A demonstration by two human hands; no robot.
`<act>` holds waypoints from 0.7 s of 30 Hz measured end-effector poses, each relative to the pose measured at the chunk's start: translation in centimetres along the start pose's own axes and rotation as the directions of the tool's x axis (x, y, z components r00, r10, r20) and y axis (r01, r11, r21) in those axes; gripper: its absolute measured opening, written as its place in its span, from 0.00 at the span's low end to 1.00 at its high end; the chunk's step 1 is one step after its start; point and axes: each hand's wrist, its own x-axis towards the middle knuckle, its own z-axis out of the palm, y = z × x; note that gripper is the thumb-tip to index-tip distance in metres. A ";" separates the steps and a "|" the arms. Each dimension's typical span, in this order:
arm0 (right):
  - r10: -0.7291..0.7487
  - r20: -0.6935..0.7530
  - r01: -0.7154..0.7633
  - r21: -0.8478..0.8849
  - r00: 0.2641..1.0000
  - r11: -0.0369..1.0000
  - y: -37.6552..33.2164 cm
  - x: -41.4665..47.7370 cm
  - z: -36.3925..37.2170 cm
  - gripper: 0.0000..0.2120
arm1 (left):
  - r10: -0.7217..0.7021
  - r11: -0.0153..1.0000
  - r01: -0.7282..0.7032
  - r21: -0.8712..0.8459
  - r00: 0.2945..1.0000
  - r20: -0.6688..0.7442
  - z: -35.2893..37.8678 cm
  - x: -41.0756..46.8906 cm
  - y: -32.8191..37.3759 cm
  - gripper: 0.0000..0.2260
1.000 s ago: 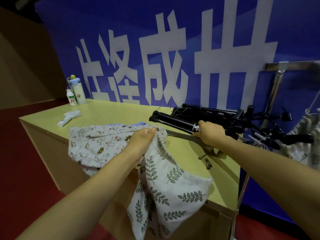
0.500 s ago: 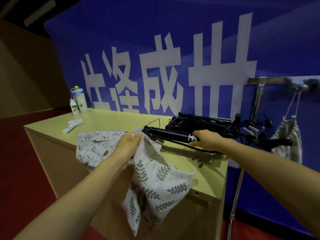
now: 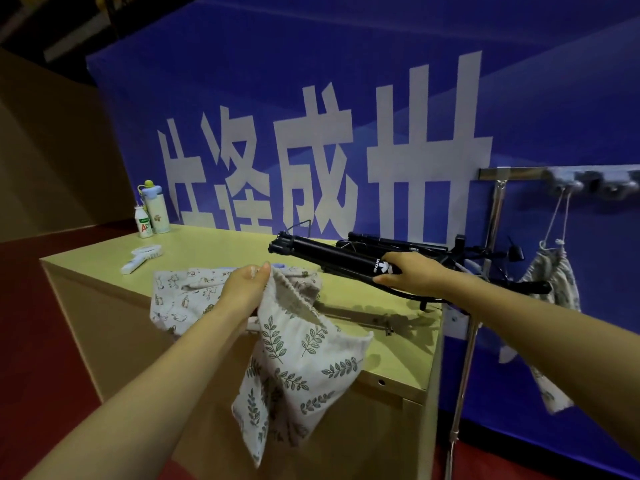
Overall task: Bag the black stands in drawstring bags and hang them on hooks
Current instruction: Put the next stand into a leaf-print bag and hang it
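Observation:
My left hand [image 3: 246, 286] pinches the rim of a cream drawstring bag with a green leaf print [image 3: 294, 368]; the bag hangs down over the table's front edge with its mouth partly open. My right hand [image 3: 410, 273] grips a folded black stand [image 3: 322, 252] around its middle and holds it just above the table, its tip pointing left towards the bag's mouth. More black stands [image 3: 388, 241] lie behind it at the table's right end. A filled bag [image 3: 550, 278] hangs by its cord from a hook [image 3: 562, 183] on the rail at the right.
A second bag with an animal print [image 3: 183, 296] lies flat on the wooden table [image 3: 221, 247]. A white brush [image 3: 142, 258] and two bottles [image 3: 152, 211] stand at the far left. A metal rack pole [image 3: 474, 327] rises beside the table's right edge. Small clips [image 3: 389, 329] lie near the stands.
My right hand has lifted the black stand and brought its tip left, closer to the bag. My left hand has raised the leaf-print bag's rim. The view has tilted up, showing the hook rail.

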 end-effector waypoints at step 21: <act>-0.431 -0.107 0.346 -0.440 0.896 0.829 -3.4 -4.1 -0.7 0.23 | 0.119 0.971 -0.049 0.234 0.949 -0.294 -5.3 -0.9 1.9 0.20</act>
